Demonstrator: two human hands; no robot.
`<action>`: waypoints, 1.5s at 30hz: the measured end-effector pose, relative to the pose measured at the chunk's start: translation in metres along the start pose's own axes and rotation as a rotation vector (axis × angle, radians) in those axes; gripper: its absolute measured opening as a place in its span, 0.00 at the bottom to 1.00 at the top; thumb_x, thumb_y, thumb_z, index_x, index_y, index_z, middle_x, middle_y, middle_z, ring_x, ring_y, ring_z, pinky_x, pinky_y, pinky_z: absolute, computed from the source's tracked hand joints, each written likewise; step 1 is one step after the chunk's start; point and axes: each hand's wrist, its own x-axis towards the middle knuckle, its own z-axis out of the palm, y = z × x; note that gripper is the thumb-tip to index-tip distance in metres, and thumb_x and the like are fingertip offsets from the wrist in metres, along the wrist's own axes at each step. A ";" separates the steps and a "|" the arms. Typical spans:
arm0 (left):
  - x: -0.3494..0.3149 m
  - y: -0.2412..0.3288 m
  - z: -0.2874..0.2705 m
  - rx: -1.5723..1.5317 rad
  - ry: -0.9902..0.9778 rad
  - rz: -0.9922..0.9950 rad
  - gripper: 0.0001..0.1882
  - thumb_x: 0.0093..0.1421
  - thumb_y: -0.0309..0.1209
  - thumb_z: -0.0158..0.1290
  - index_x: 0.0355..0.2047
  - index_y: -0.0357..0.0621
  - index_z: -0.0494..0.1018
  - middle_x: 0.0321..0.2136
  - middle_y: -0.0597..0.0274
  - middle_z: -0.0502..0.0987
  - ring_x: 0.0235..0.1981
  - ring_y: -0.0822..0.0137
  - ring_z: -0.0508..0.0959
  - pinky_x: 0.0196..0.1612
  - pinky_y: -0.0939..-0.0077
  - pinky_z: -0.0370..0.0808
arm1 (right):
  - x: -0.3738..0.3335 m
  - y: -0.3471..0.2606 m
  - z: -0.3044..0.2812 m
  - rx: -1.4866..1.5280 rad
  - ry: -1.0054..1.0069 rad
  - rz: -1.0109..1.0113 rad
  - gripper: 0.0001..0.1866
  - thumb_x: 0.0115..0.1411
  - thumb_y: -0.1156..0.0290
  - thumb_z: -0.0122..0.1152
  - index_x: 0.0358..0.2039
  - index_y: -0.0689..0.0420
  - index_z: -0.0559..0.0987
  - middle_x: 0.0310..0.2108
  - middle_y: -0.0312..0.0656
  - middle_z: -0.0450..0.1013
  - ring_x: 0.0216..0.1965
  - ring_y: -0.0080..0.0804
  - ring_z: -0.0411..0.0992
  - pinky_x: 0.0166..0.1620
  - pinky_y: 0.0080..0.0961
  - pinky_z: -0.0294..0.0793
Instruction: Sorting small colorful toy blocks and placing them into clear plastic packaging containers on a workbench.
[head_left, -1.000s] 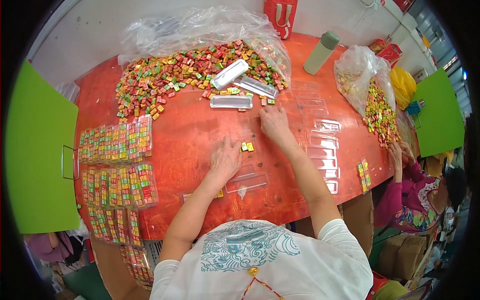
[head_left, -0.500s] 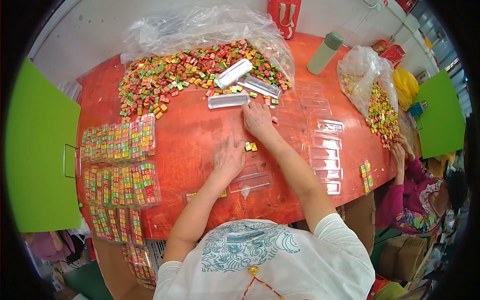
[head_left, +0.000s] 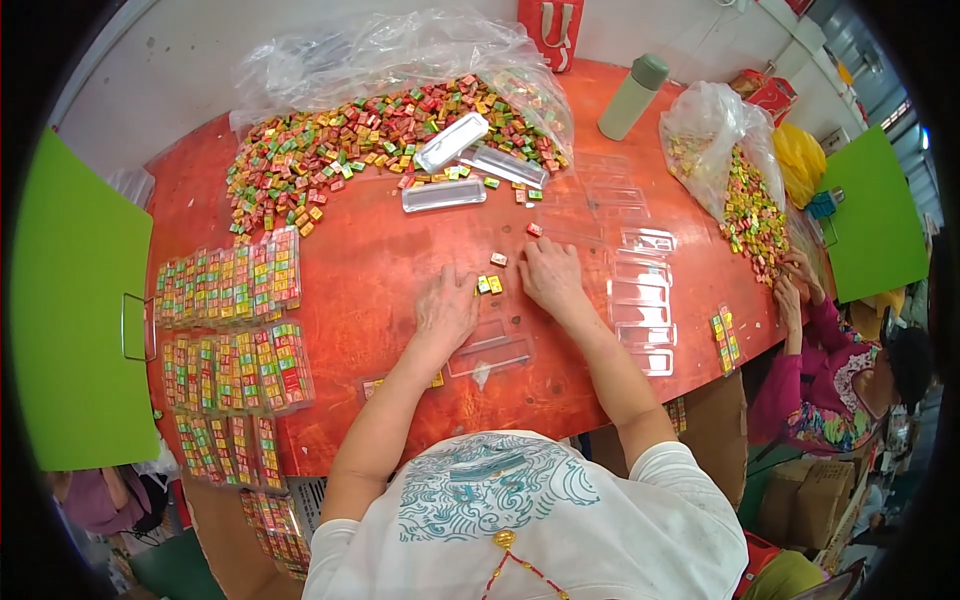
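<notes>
My left hand point(head_left: 447, 302) rests on the red table point(head_left: 360, 280), fingers stretched forward. Beside its fingertips sit a few small yellow-and-green wrapped candies point(head_left: 489, 285). A reddish candy point(head_left: 498, 259) lies just beyond them, between my hands. My right hand point(head_left: 551, 277) is to the right, palm down, with fingers a little bent and apart. Farther off lies a red candy point(head_left: 535, 229), close to the right fingertips. Near my left forearm is a clear plastic tray point(head_left: 490, 357), and a partly hidden tray with candies point(head_left: 375, 386) shows behind that arm.
A large candy heap point(head_left: 340, 140) spills from a clear bag point(head_left: 400, 50), with a clear tray point(head_left: 445, 195) before it. Filled trays point(head_left: 230, 280) stand in rows at left; empty trays point(head_left: 642, 300) line the right. A flask point(head_left: 633, 98) stands behind. A co-worker's hands point(head_left: 790, 290) touch another heap.
My right hand has come back from beside the clear tray near the heap. One more reddish candy now lies between my hands. My left hand has shifted little; the whole view moved slightly.
</notes>
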 end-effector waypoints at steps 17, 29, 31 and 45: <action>0.000 0.003 -0.002 -0.005 0.019 -0.006 0.14 0.57 0.35 0.57 0.43 0.47 0.73 0.40 0.48 0.68 0.36 0.47 0.77 0.36 0.52 0.77 | 0.022 0.007 0.015 -0.093 0.240 -0.106 0.04 0.53 0.70 0.57 0.30 0.54 0.75 0.29 0.42 0.70 0.34 0.40 0.72 0.40 0.39 0.64; -0.001 0.004 -0.001 0.008 -0.007 -0.009 0.18 0.58 0.38 0.58 0.49 0.51 0.72 0.40 0.49 0.68 0.42 0.47 0.75 0.38 0.51 0.77 | 0.018 -0.012 -0.003 0.317 -0.098 -0.025 0.14 0.58 0.71 0.57 0.46 0.52 0.77 0.38 0.47 0.73 0.41 0.46 0.74 0.44 0.43 0.71; 0.000 0.007 -0.004 0.002 -0.009 -0.013 0.18 0.58 0.38 0.57 0.48 0.50 0.72 0.41 0.49 0.68 0.42 0.47 0.75 0.38 0.51 0.77 | 0.019 -0.007 0.000 0.318 -0.068 -0.118 0.17 0.58 0.73 0.56 0.49 0.51 0.76 0.39 0.47 0.72 0.42 0.47 0.73 0.44 0.43 0.71; -0.003 0.005 -0.003 0.008 0.000 -0.003 0.16 0.59 0.38 0.57 0.47 0.50 0.72 0.39 0.49 0.68 0.40 0.47 0.76 0.39 0.52 0.76 | -0.009 -0.006 -0.014 0.336 -0.083 -0.183 0.16 0.57 0.74 0.59 0.47 0.57 0.76 0.36 0.50 0.69 0.40 0.50 0.72 0.43 0.41 0.73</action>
